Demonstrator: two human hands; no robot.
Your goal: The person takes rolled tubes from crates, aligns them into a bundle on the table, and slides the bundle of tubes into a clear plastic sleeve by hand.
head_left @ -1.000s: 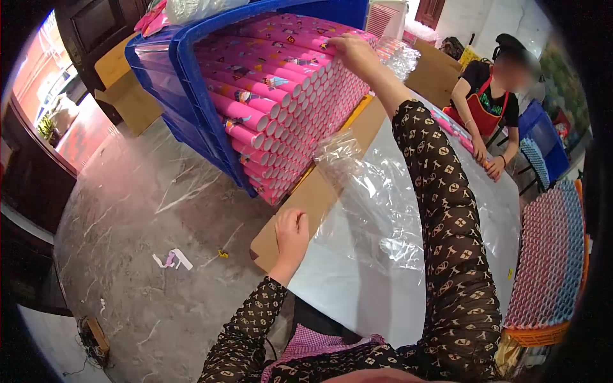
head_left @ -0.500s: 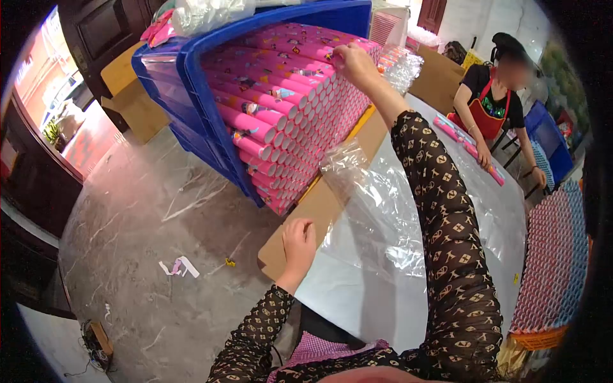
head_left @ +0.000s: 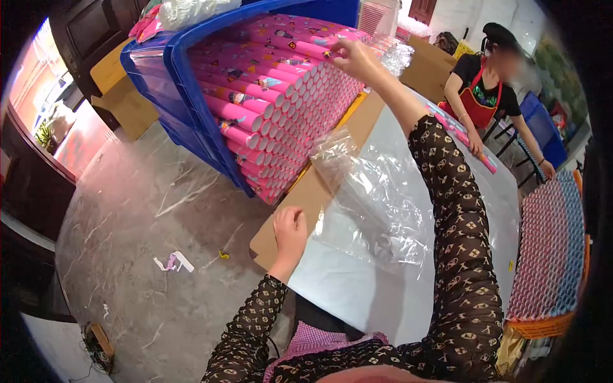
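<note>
Many pink printed tubes (head_left: 281, 96) lie stacked in a blue crate (head_left: 191, 108) tipped on its side, their round ends facing the table. My right hand (head_left: 355, 60) is at the upper end of the stack, thumb and fingers pinched together at a tube's edge; what lies between the fingertips is too small to make out. Over the cardboard sheet (head_left: 268, 242) at the table's left edge is my left hand (head_left: 290, 230), its fingers curled; whether it holds anything is hidden. Clear plastic bags (head_left: 377, 198) lie on the table between my arms.
Across the white table (head_left: 345, 274), a person in a red apron (head_left: 476, 105) has one hand on pink tubes (head_left: 456, 131) and the other reaching to a stack of pink and blue tubes (head_left: 546, 249) in an orange crate (head_left: 543, 327). Paper scraps (head_left: 174, 261) lie on the floor.
My right hand stays at the top of the tube stack with small shifts. The co-worker's one hand has left the tubes on the table and moved right to the pink and blue stack.
</note>
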